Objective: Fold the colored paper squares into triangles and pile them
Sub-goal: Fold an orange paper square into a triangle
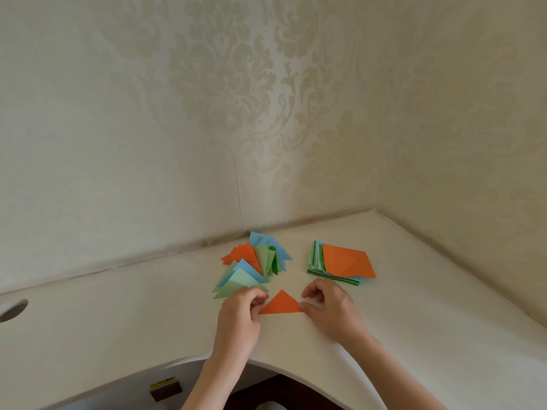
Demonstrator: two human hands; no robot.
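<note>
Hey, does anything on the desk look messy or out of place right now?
The pile of folded triangles is untidy: orange, blue and green pieces fan out at different angles. On the stack of squares, the top orange sheet sits skewed, overhanging its right edge.

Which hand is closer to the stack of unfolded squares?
Right. The right hand sits just in front of the stack, pinching the orange triangle's right corner. The left hand pinches its left corner, farther off, in front of the folded pile.
</note>
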